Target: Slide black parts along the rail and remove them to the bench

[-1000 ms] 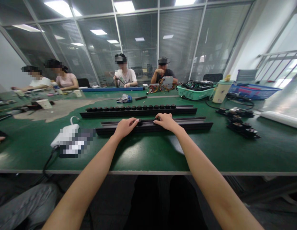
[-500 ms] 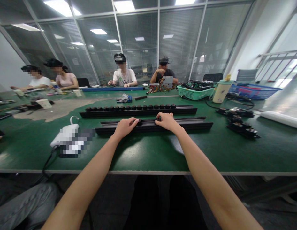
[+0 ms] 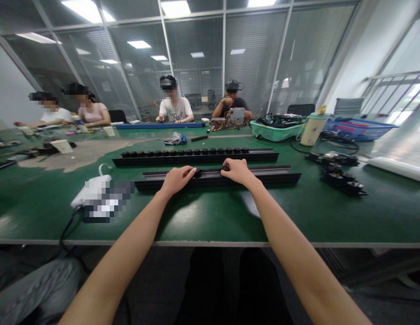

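A long black rail (image 3: 217, 180) with a grey channel lies across the green table in front of me. My left hand (image 3: 178, 181) is closed on a small black module (image 3: 197, 172) in the channel, left of the rail's middle. My right hand (image 3: 237, 171) pinches another small black piece (image 3: 225, 167) at the channel, a short way to the right; the fingers partly hide it. Just behind lies a second black rail (image 3: 196, 159), with a row of several small round-topped black modules (image 3: 188, 152) along it.
Loose black modules (image 3: 342, 176) lie to the right. A white adapter (image 3: 91, 189) with a cable sits left. A cream bottle (image 3: 313, 128), a green basket (image 3: 277, 132) and a blue basket (image 3: 362, 129) stand back right. Several people sit across the table.
My right hand has shifted slightly to the right along the rail with its black piece. My left hand has stayed in place.
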